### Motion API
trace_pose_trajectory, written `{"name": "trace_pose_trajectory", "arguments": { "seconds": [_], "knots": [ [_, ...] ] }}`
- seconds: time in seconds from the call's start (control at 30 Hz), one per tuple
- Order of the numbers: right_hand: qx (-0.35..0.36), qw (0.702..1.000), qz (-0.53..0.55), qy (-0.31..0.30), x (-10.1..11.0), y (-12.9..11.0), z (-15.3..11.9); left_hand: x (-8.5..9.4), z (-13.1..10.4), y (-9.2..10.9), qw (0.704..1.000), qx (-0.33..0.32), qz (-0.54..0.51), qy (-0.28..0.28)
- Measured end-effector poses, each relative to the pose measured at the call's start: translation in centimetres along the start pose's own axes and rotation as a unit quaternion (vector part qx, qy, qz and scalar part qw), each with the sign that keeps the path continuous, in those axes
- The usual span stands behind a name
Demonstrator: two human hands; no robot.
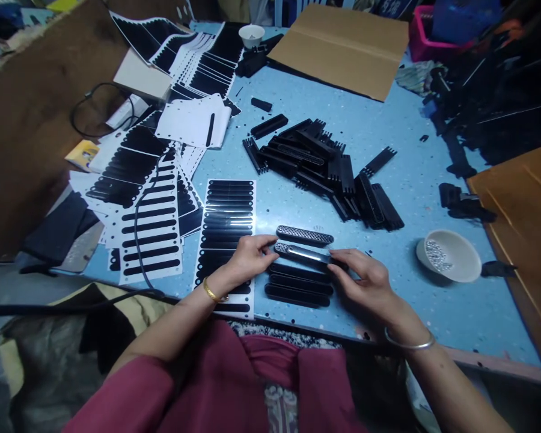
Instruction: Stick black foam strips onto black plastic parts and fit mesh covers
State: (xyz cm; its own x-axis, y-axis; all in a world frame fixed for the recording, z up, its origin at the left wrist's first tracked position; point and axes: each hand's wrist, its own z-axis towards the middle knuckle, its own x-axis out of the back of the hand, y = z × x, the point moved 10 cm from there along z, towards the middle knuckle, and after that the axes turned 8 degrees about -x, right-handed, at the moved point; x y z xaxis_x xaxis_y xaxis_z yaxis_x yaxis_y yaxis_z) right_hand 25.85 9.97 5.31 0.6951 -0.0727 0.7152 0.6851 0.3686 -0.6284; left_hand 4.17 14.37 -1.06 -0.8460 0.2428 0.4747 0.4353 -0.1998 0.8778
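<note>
My left hand (251, 257) is closed at the left end of a slim black plastic bar, thumb and forefinger pinched there. Between my hands a glossy black strip (309, 255) lies along the bar; dotted texture shows at the bar's left end. My right hand (365, 278) pinches the strip's right end. Just beyond is another black bar (305, 234) with a patterned top. Several smooth black bars (298, 294) lie in a row on the near side. Left of them, partly under my left forearm, a backing sheet (229, 207) carries rows of black strips.
A heap of black plastic pieces (306, 153) lies farther back on the blue table (415, 180). To the right stands a white bowl (466, 258) with small shiny bits. Stacked strip sheets (151, 228) and a black cable (137, 222) lie left. Cardboard (342, 45) rests at the back.
</note>
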Motion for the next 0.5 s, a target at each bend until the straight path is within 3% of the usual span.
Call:
{"name": "trace_pose_trajectory", "arguments": {
  "seconds": [0.3,0.5],
  "knots": [
    [0.051,0.998,0.000,-0.028,-1.8,-1.6,1.4,-0.8,0.1,-0.8,0.993,0.041,-0.108,-0.024],
    [0.057,0.998,-0.008,-0.037,-2.1,-1.8,1.6,-0.7,0.1,-1.1,0.992,0.048,-0.117,-0.019]
  ]
}}
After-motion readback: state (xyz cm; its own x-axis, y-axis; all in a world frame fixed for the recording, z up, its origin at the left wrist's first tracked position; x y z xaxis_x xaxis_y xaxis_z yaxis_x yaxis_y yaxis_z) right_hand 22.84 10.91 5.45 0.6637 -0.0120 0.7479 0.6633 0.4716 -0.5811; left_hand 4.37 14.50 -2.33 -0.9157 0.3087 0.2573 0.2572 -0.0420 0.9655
